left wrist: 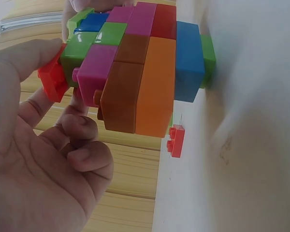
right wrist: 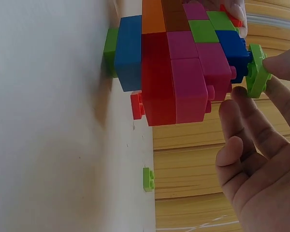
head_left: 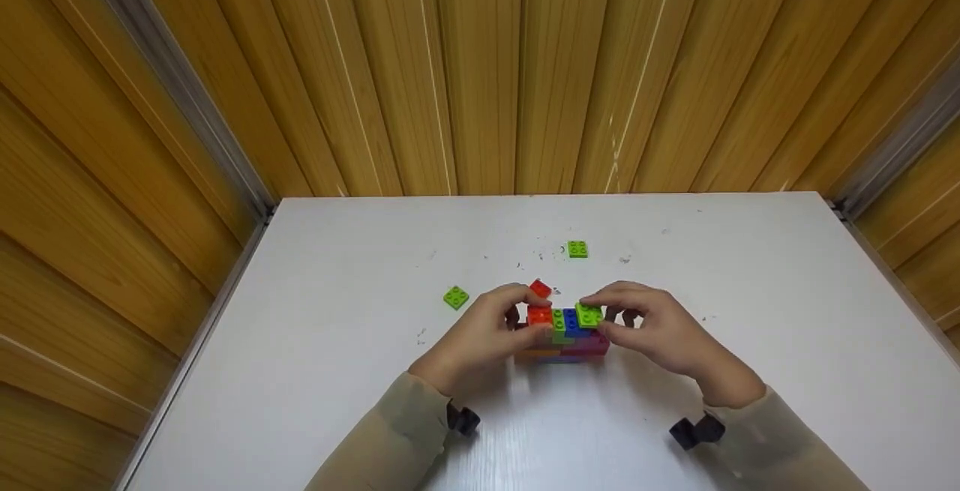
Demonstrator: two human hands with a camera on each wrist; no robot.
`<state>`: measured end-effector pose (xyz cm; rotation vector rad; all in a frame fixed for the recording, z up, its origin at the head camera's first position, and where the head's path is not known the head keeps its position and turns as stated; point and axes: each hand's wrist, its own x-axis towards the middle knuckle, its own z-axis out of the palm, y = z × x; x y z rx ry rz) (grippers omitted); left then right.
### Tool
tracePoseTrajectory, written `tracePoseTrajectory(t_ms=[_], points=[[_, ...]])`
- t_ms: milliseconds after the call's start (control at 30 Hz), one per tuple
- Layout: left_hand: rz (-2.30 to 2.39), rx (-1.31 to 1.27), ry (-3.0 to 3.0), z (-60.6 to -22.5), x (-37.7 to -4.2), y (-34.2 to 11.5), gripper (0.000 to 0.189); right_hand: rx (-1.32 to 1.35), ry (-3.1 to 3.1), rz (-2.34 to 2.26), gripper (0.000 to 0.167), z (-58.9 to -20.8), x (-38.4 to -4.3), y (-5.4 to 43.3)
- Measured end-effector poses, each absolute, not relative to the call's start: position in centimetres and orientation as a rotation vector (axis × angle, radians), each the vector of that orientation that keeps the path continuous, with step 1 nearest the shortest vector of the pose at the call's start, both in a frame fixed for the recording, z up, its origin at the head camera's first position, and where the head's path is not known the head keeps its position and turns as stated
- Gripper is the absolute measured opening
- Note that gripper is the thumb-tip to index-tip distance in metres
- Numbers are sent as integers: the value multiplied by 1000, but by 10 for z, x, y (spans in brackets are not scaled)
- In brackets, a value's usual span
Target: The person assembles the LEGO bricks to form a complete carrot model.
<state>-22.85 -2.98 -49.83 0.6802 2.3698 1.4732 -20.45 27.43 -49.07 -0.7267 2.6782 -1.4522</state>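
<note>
A stepped stack of toy building bricks stands on the table between the hands, wider in its middle than at its foot. My left hand pinches a thin red brick between thumb and fingers at the stack's top left. In the left wrist view that red brick sits tilted against a green brick. On the other side, my right hand pinches a thin light green brick. The right wrist view has this light green brick slightly tilted at the studs of a blue brick.
Behind the stack lies a loose red brick. One loose light green brick is left of it, another light green brick farther back. The white table ends at a wood-patterned wall.
</note>
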Motion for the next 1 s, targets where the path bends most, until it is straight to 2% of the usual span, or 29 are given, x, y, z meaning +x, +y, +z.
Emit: tracePoseTrajectory(t_ms=[367, 633, 1000], points=[[1440, 610, 2369, -497, -227, -29, 27, -587, 2706, -1499, 22, -490, -201, 264], [1430, 586, 2367, -494, -225, -28, 29, -405, 2703, -1518, 21, -488, -196, 254], [1438, 608, 2373, -497, -226, -29, 28, -412, 2675, -1533, 19, -490, -194, 249]])
